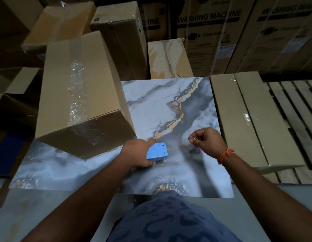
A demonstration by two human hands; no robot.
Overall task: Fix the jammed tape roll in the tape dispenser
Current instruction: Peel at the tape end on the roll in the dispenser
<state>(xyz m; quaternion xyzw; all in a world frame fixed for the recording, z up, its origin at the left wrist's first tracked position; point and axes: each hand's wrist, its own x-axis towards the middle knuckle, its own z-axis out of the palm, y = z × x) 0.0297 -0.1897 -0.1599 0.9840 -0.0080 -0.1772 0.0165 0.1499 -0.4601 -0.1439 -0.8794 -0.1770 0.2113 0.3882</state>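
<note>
A blue metal tape dispenser rests on the marbled grey-and-gold slab, its flat plate with small holes facing up. My left hand grips its left side, fingers wrapped around the far and near edges. The tape roll itself is hidden under the plate and my hand. My right hand hovers to the right of the dispenser, fingers curled with thumb and forefinger pinched together; something thin and pale shows at the fingertips, possibly clear tape, but I cannot tell. An orange thread bracelet circles that wrist.
A large taped cardboard box lies on the slab's left part, close to my left hand. Flat cartons sit to the right, a wooden pallet beyond them. Washing machine boxes stand stacked behind.
</note>
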